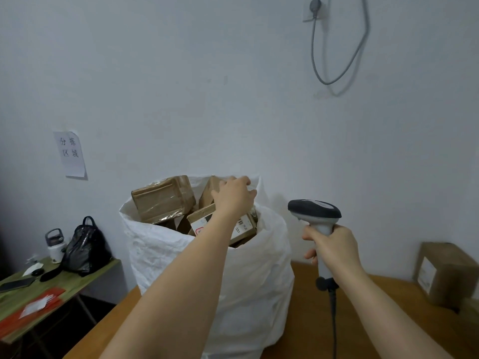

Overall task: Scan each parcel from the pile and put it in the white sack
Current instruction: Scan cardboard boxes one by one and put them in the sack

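A tall white woven plastic sack [207, 268] stood in the centre of the frame on the brown wooden counter [305, 320], brimming with taped brown cardboard parcels [163, 198]. The left hand [234, 195] reached over the sack's mouth, fingers curled on top of a parcel at its far rim; whether it gripped, I cannot tell. The right hand [330, 248] was clamped around the handle of a grey and black barcode scanner [315, 213], right of centre. Another brown cardboard box [445, 273] sat at the right edge.
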